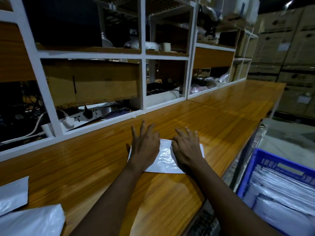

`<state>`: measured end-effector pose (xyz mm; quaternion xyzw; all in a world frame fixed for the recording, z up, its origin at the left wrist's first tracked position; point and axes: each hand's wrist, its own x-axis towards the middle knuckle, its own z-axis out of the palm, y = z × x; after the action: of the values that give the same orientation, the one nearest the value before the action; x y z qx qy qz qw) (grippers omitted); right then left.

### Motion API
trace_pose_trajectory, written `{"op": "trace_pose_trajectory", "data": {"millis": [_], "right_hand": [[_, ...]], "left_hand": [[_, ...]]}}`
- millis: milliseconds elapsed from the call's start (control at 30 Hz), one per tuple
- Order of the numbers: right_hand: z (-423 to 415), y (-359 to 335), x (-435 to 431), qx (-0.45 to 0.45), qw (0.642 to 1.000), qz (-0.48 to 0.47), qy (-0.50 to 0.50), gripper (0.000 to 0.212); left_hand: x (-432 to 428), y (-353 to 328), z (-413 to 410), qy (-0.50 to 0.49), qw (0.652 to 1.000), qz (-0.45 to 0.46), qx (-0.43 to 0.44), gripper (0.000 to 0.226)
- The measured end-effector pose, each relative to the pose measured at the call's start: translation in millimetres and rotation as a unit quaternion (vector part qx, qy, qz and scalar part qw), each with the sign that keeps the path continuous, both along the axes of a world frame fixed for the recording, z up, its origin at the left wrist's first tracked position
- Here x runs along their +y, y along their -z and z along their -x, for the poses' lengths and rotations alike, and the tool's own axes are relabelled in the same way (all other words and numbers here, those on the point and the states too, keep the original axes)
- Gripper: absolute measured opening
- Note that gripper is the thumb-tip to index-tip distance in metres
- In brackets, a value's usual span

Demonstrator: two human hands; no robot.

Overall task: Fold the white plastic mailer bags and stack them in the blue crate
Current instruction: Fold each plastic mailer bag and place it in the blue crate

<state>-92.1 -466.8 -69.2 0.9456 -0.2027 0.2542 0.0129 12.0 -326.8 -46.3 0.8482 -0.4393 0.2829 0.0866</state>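
Observation:
A folded white plastic mailer bag (166, 159) lies flat on the wooden counter (102, 159) in front of me. My left hand (145, 143) rests on its left part with fingers spread and straight, reaching past its far edge. My right hand (186, 147) presses on its right part, fingers slightly bent and apart. The blue crate (252, 174) stands low at the right, off the counter's end, holding several folded white bags (279, 189). More unfolded white mailer bags (29, 220) lie at the counter's near left corner.
White-framed shelving (143, 79) rises behind the counter, with cardboard boxes, cables and a power strip (85, 116) inside. Stacked cartons (293, 53) fill the far right. The counter runs on to the right, bare wood.

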Motion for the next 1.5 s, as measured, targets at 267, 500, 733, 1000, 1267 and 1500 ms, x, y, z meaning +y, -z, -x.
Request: {"op": "trace_pose_trajectory", "data": {"millis": [267,500,733,1000,1267,1500], "right_hand": [[104,-6,-46,-0.047,0.996,-0.071,0.034,0.065],[213,24,-124,-0.112,0.988,-0.058,0.094,0.042],[320,80,-194,-0.113,0.966,-0.118,0.199,0.044],[352,163,-230,0.052,0.941,-0.184,0.278,0.058],[336,203,-239,0.253,0.878,-0.239,0.327,0.113],[335,215,-245,0.241,0.868,-0.225,0.370,0.112]], "left_hand": [[-54,-2,76,0.081,0.996,-0.018,-0.021,0.023],[-153,8,154,0.217,0.976,-0.008,-0.035,0.019],[-250,37,246,0.315,0.944,-0.098,-0.017,0.024],[-319,136,274,0.330,0.914,-0.226,0.063,0.022],[-340,211,274,0.347,0.904,-0.219,0.116,0.023],[-350,225,266,0.360,0.878,-0.307,0.079,0.100]]}}
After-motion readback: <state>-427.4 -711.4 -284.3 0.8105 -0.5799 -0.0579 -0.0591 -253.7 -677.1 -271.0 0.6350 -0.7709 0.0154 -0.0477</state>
